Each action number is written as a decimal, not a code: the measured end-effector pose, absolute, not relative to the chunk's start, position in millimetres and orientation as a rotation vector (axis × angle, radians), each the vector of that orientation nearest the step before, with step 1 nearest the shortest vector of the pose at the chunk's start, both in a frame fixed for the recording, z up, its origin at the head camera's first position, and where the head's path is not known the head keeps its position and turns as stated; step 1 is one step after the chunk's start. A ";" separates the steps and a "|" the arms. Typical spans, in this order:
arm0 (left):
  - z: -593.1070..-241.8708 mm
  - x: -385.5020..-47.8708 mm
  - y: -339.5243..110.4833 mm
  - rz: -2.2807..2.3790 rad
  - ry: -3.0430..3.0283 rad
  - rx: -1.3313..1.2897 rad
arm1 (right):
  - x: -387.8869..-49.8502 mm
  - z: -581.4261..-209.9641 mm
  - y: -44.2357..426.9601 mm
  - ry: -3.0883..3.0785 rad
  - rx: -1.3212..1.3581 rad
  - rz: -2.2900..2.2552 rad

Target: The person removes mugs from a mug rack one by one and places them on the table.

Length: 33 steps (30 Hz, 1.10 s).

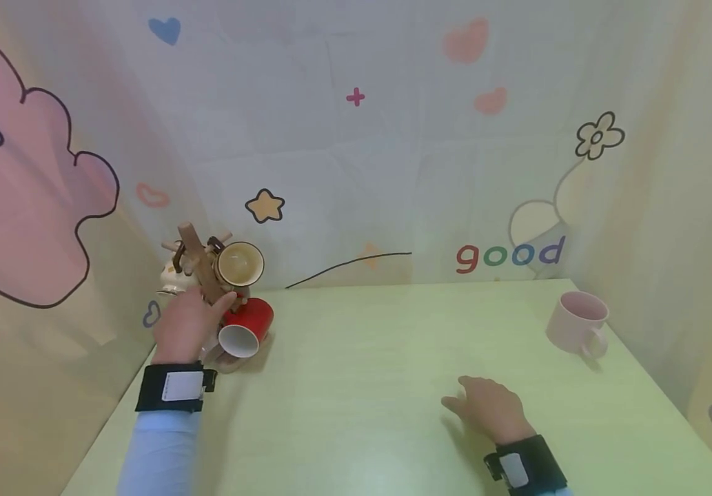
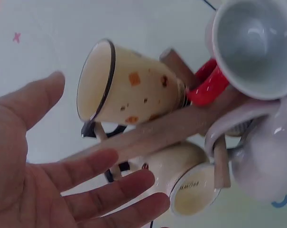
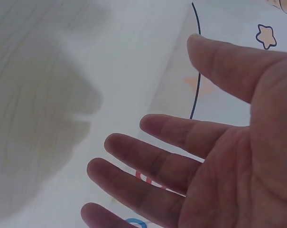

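A wooden mug tree (image 1: pixel 197 262) hung with several mugs stands at the table's back left. My left hand (image 1: pixel 187 325) is at its post, thumb and fingers spread; in the left wrist view the hand (image 2: pixel 81 185) lies open beside the post (image 2: pixel 167 128), and contact cannot be told. Around the post hang a cream mug (image 2: pixel 134 85) with a dark rim, a second cream mug (image 2: pixel 176 166) and pale mugs (image 2: pixel 266 152). A red mug (image 1: pixel 256 318) hangs low on the right side. My right hand (image 1: pixel 493 410), also (image 3: pixel 219 161), hovers over the table with fingers apart, holding nothing.
A pink mug (image 1: pixel 575 322) stands upright at the table's right side, its handle towards the front right. The pale table (image 1: pixel 356 386) meets a printed curtain (image 1: pixel 356 172) at the back, and more curtain hangs at both sides.
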<state>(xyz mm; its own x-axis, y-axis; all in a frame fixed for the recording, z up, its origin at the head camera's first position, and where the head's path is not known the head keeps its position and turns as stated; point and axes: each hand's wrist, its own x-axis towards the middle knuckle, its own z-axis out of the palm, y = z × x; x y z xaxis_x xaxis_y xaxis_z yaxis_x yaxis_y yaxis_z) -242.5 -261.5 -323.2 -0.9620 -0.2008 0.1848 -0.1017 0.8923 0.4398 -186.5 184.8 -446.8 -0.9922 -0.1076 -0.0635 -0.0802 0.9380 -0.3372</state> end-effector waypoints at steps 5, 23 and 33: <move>-308.4 -250.6 -272.9 -0.580 -2.806 0.372 | -186.5 -446.0 184.7 2.997 -0.142 -0.525; -296.9 -261.6 -270.5 -0.480 -2.739 0.430 | -187.4 -452.4 185.8 2.965 -0.150 -0.553; -302.1 -265.4 -271.0 -0.461 -2.680 0.427 | -188.9 -450.0 179.7 2.947 -0.153 -0.514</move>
